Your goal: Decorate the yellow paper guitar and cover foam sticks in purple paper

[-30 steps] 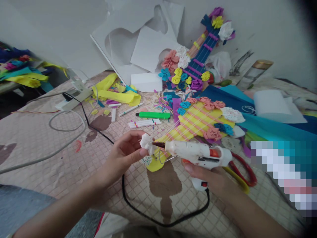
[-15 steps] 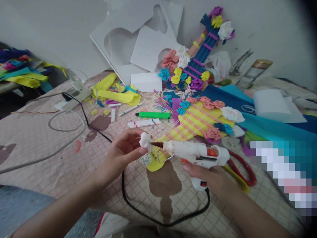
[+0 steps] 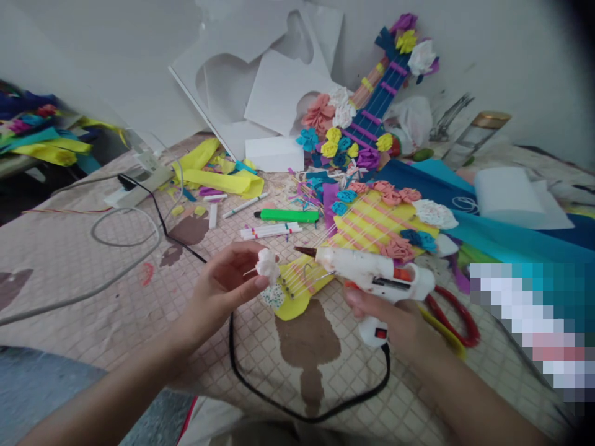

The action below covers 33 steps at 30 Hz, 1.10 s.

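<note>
White flower (image 3: 268,265), crumpled; glue gun (image 3: 367,268) white, brown-tipped.

White cut-out boards (image 3: 281,90) lean on the wall (image 3: 511,56) behind yellow scraps (image 3: 216,181).

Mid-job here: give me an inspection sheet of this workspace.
Surface: tan diamond-patterned table cover, brown patches.
Job's things: crumpled white paper flower; white plastic glue gun, brown tip apart from the flower; yellow paper guitar on the cover.
Clutter: yellow paper strips; long green tool.
Grips: left hand pinches the flower; right hand holds the gun.
Cables: black cord looping from the gun; grey cable at left.
Surroundings: white cut-out boards, pale wall.
</note>
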Each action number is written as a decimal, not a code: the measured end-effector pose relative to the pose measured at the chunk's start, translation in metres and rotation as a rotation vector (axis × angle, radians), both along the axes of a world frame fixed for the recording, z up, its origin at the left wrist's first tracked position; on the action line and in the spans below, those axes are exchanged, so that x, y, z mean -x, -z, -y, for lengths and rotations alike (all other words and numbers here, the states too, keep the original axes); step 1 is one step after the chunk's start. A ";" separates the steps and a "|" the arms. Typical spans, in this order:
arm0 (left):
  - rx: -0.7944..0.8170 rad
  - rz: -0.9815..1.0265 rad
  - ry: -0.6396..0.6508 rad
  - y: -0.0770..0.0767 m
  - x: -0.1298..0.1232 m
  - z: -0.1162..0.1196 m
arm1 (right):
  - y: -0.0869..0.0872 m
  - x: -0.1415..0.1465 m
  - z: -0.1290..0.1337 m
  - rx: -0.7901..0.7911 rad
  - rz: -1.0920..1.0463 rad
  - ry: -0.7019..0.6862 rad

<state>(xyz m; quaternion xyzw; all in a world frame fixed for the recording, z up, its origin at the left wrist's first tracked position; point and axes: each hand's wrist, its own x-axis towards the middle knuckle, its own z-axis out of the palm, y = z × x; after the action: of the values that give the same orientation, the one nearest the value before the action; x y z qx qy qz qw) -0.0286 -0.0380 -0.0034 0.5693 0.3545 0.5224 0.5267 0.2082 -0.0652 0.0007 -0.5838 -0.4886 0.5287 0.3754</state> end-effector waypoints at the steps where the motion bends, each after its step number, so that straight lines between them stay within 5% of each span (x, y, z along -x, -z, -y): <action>1: 0.002 -0.010 -0.002 0.000 0.000 0.002 | 0.001 0.000 -0.001 0.015 -0.009 0.030; 9: -0.032 -0.217 -0.051 0.004 0.000 0.030 | 0.002 0.001 -0.005 -0.087 -0.132 0.002; 14: -0.262 -0.587 -0.114 0.013 0.002 0.042 | 0.010 -0.002 -0.008 -0.128 -0.157 0.015; 23: -0.615 -1.031 -0.166 0.023 -0.014 0.040 | 0.013 -0.004 -0.009 -0.101 -0.155 0.029; 33: -0.636 -1.192 -0.117 0.027 -0.024 0.035 | 0.007 -0.003 -0.007 -0.163 -0.187 0.024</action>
<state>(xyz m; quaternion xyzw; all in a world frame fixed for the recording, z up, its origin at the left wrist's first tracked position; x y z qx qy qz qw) -0.0047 -0.0729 -0.0308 0.8672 0.4436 0.2257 0.0188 0.2112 -0.0579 -0.0067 -0.5055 -0.4858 0.5346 0.4719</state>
